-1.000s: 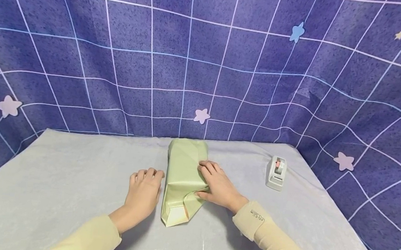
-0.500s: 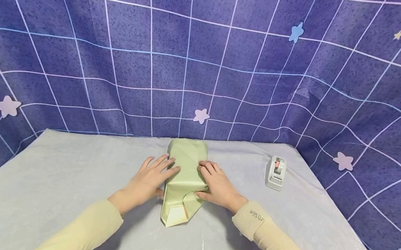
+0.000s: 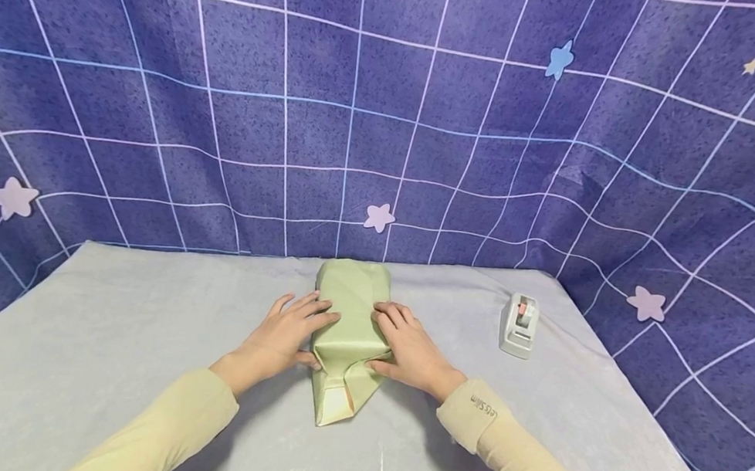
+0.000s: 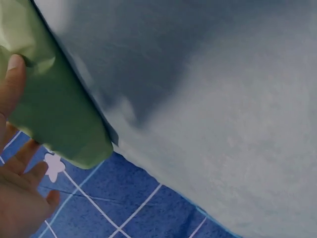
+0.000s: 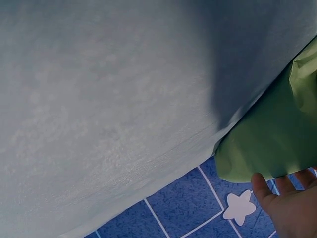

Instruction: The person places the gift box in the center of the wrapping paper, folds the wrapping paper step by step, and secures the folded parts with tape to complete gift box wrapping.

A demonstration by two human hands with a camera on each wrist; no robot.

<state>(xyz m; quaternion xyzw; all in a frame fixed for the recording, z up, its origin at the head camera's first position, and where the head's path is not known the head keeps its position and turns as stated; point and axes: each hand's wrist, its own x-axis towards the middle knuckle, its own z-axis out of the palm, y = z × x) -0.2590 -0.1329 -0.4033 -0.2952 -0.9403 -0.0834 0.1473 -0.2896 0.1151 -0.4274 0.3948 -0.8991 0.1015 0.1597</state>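
A box-shaped package (image 3: 355, 295) wrapped in pale green paper lies lengthwise at the table's far middle, with loose paper at its near end tapering toward the person. My left hand (image 3: 278, 341) rests along its left side, fingers spread over the top edge. Its thumb (image 4: 13, 74) presses the side of the near-end paper inward. Opposite it, my right hand (image 3: 416, 353) lies on the package's right edge, fingertips on top and thumb against the folded-in right side. The narrowed end flap (image 3: 335, 404) points forward, its pale inner side partly showing. The package's underside is hidden.
A white tape dispenser (image 3: 519, 325) stands at the right rear of the table. Pale grey cloth (image 3: 128, 339) covers the tabletop. Behind and to the right hangs a blue-purple curtain (image 3: 222, 124) with grid lines and stars, close to the package's far end.
My left hand has come from beside the package onto its left edge, fingers spreading over the top. Its thumb has pushed the left end paper inward, narrowing the flap. My right hand has stayed put.
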